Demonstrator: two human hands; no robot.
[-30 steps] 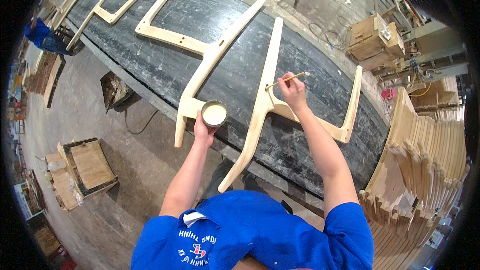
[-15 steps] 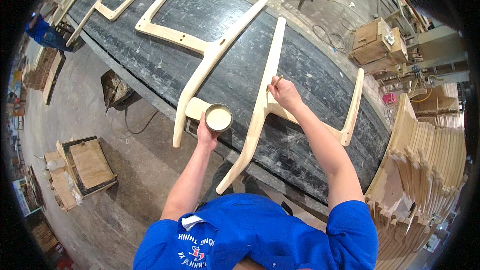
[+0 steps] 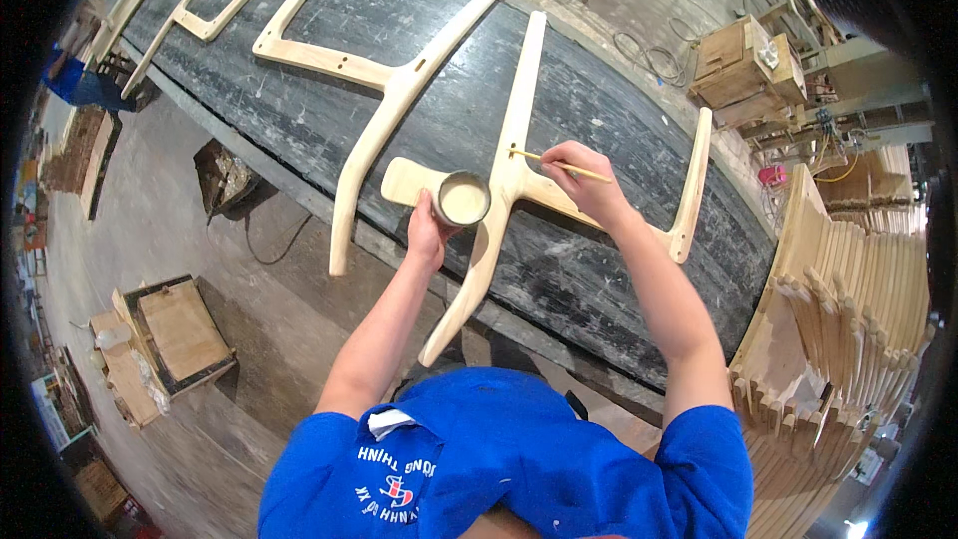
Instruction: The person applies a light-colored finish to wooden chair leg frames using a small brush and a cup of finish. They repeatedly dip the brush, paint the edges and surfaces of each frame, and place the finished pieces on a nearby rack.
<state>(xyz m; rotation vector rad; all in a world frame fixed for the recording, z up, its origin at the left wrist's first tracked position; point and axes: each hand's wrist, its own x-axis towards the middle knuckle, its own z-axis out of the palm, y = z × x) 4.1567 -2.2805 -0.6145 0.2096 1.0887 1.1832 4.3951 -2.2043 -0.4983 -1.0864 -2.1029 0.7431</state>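
Note:
My left hand (image 3: 427, 235) is closed around a dark-rimmed cup (image 3: 483, 217) of cream-coloured liquid. A pale, flat, round-ended piece of wood (image 3: 403, 182) juts out beside the cup; whether it is fixed to the cup I cannot tell. Between the fingers of my right hand (image 3: 591, 186) is a thin wooden stick (image 3: 536, 157). Its tip touches or nearly touches a small dark hole in the pale wooden chair-side frame (image 3: 519, 100) in front of me. That frame lies flat on the dark-topped table (image 3: 619, 125), its near leg reaching past the table's edge.
Another wooden frame (image 3: 379, 145) lies to the left, with more beyond it. At the right stand stacked curved wooden parts (image 3: 838, 279). A wooden box (image 3: 743, 65) is past the table's far side; another box (image 3: 180, 329) sits on the floor at left. A person (image 3: 85, 85) is at far left.
My left hand has brought the cup right and slightly up, next to the frame. The right hand has shifted right and down, and the stick now points left at the hole.

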